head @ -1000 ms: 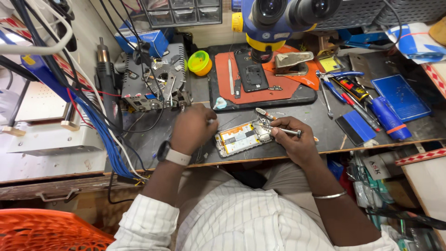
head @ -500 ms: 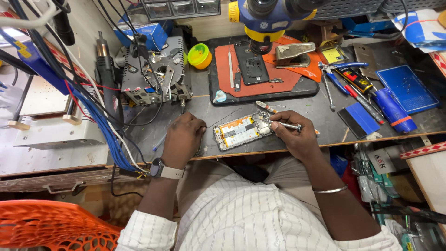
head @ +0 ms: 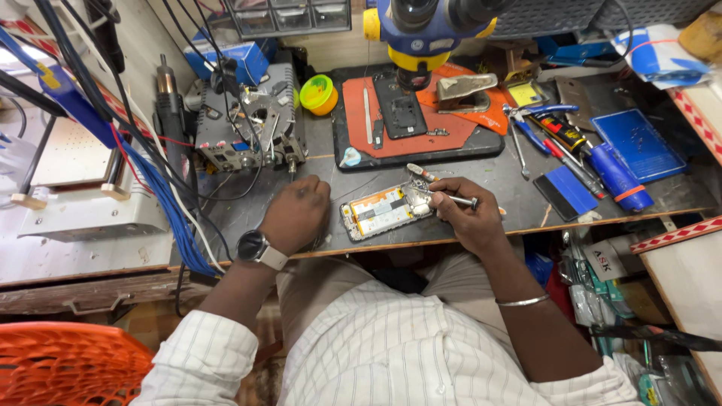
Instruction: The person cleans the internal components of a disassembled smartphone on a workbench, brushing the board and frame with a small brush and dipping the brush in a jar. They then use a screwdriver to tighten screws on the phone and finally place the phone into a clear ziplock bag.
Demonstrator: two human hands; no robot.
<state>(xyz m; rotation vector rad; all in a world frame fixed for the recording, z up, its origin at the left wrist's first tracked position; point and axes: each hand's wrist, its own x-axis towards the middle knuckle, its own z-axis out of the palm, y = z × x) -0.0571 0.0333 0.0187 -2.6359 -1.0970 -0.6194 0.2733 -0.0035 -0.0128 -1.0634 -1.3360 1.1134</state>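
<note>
Sitting at the bench edge, the person wears a striped white shirt [head: 391, 346], with an orange plastic chair [head: 60, 368] at the lower left. Left hand [head: 295, 214] rests knuckles-up on the dark bench top [head: 519, 203], fingers curled under, nothing visibly held; a wristwatch [head: 256, 246] sits on that wrist. Right hand [head: 466, 214] has its fingers pinched around a slim metal screwdriver [head: 451, 198], tip aimed at the upper right end of the opened phone [head: 383, 212]; a thin bangle [head: 524, 301] sits on that forearm. The phone lies face down near the front edge of the bench, between the two hands, back cover off, yellowish internals exposed. The left hand is just beside its left end; contact can't be told.

Farther back: an orange repair mat [head: 421, 128] with a dark phone panel [head: 400, 114] on it, directly under a blue-and-yellow microscope head [head: 429, 26]. Left of the mat sit a yellow-green tape roll [head: 319, 93] and a grey rework station [head: 248, 120] tangled in cables. Right of the mat are a blue parts tray [head: 638, 144] and several loose screwdrivers [head: 571, 146].
</note>
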